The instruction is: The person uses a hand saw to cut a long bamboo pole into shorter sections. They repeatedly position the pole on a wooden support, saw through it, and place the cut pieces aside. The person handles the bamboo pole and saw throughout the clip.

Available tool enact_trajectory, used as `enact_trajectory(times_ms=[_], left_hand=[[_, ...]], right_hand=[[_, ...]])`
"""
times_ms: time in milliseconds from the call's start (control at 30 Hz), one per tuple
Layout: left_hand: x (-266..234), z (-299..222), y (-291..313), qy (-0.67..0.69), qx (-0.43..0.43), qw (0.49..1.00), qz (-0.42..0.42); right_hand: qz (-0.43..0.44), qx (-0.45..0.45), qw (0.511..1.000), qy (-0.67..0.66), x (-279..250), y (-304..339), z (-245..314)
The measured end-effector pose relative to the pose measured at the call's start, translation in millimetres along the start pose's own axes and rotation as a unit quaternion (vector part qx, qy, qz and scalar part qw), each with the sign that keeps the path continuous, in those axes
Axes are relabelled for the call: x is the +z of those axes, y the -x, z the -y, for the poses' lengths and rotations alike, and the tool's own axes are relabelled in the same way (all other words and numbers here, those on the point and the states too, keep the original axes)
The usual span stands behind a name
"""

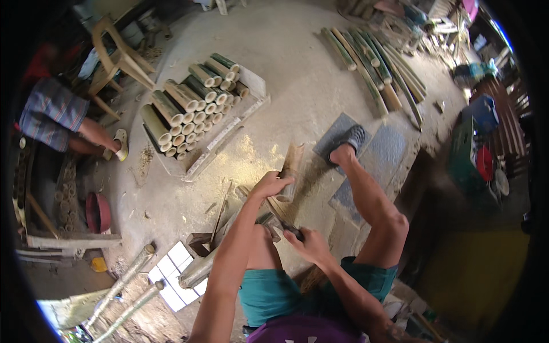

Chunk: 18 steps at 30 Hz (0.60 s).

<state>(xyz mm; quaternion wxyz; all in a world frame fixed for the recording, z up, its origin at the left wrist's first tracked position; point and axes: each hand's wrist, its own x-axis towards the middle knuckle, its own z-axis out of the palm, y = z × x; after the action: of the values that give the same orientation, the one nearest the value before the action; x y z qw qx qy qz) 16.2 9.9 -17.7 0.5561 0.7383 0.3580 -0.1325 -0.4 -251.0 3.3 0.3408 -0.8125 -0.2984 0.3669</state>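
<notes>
Bamboo stack (199,105): well apart from the work. Bamboo tube (293,162): between the person's legs, grasped by the left hand (273,184). Knife (278,214): handle gripped in the right hand (311,246), blade near the tube. A skidding blade could cut the left hand; a loose hold could let the tube twist.

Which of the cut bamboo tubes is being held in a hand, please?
The short bamboo tube gripped by the left hand; the similar tubes stacked farther to the left are untouched.
</notes>
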Motion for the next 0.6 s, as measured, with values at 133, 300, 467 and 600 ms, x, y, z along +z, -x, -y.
enact_trajectory(times_ms=[133, 300, 467, 600], left_hand=[[-38, 12, 79, 0.279, -0.013, 0.955, -0.103], [-73, 106, 253, 0.232, 0.004, 0.948, -0.217], [-10, 279, 454, 0.116, -0.226, 0.957, -0.138], [145, 350, 594, 0.176, -0.336, 0.925, -0.011]], right_hand=[[0.054, -0.042, 0.981, 0.18, -73, 26, -3], [0.134, -0.075, 0.945, 0.29, -109, -5, 0], [0.066, -0.116, 0.916, 0.379, -108, -41, 15], [0.098, -0.131, 0.912, 0.376, -110, -64, 38]])
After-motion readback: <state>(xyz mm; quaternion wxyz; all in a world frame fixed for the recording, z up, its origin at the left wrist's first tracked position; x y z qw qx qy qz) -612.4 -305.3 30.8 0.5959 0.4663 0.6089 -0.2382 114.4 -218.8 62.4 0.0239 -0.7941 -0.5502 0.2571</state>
